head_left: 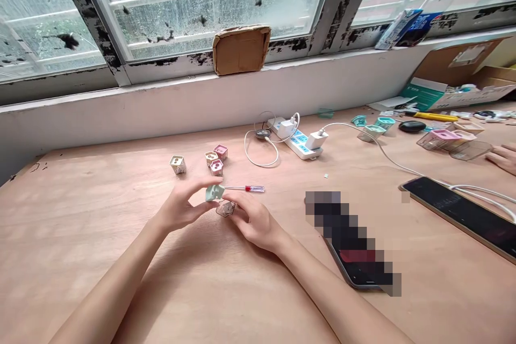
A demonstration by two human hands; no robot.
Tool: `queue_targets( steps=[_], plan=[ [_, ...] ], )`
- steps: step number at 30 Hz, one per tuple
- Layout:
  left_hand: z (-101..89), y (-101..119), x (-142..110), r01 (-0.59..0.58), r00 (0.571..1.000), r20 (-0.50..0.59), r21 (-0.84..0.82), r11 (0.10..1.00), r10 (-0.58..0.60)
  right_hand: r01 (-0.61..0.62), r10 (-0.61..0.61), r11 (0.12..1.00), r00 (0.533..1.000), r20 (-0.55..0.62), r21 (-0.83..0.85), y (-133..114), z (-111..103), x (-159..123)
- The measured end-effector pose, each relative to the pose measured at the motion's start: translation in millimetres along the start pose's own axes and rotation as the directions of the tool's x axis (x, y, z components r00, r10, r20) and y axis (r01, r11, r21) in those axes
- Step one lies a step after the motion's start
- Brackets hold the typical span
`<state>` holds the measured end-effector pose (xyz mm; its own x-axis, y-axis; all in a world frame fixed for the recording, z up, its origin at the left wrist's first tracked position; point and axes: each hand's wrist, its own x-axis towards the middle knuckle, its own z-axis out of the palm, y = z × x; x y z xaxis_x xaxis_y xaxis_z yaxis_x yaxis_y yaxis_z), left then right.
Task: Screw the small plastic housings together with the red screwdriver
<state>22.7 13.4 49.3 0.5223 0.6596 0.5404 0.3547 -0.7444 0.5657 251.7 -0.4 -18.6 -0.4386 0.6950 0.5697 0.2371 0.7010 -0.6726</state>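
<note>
My left hand [181,207] and my right hand [253,220] meet over the wooden table [80,215], their fingertips pinching a pale green plug housing [214,192] from both sides. Just below it lies a transparent plastic shell [225,208], close to my right fingers. A red-handled screwdriver [250,188] lies just beyond my right hand, its thin shaft pointing toward the green piece. Farther out sit several small cube housings with pink or cream faces, among them a cream one [177,164] and a pink one [220,151].
A white power strip [296,140] with plugged-in chargers and cables lies ahead. A phone [355,263], partly pixelated, and a dark tablet [459,215] lie right. Farther right are scattered parts, a transparent tray [439,141], a cardboard box [455,78] and another person's hand [503,158].
</note>
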Motion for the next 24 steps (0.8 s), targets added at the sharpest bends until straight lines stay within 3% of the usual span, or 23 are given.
queue_targets(
  steps=[5, 10, 15, 21, 24],
  plan=[
    [3.9, 7, 3, -0.087, 0.977, 0.201, 0.049, 0.995, 0.075, -0.12, 0.12, 0.991, 0.993, 0.02, 0.052, 2, 1, 0],
    [5.8, 8, 3, -0.105, 0.944, 0.323, 0.113, 0.988, 0.064, -0.195, 0.188, 0.96, 0.981, 0.054, 0.201, -2, 2, 0],
    [8.6, 5, -1, -0.09, 0.935, 0.349, 0.081, 0.993, 0.056, -0.251, 0.237, 0.856, 0.968, 0.088, 0.451, 0, 4, -3],
    [12.3, 5, -2, -0.076, 0.929, 0.364, 0.025, 0.997, 0.061, -0.286, 0.273, 0.807, 0.956, 0.104, 0.516, 0, 5, -3],
    [14.1, 7, -2, -0.035, 0.924, 0.38, 0.013, 0.999, 0.027, -0.313, 0.311, 0.743, 0.944, 0.11, 0.591, 1, 5, -3]
  ],
)
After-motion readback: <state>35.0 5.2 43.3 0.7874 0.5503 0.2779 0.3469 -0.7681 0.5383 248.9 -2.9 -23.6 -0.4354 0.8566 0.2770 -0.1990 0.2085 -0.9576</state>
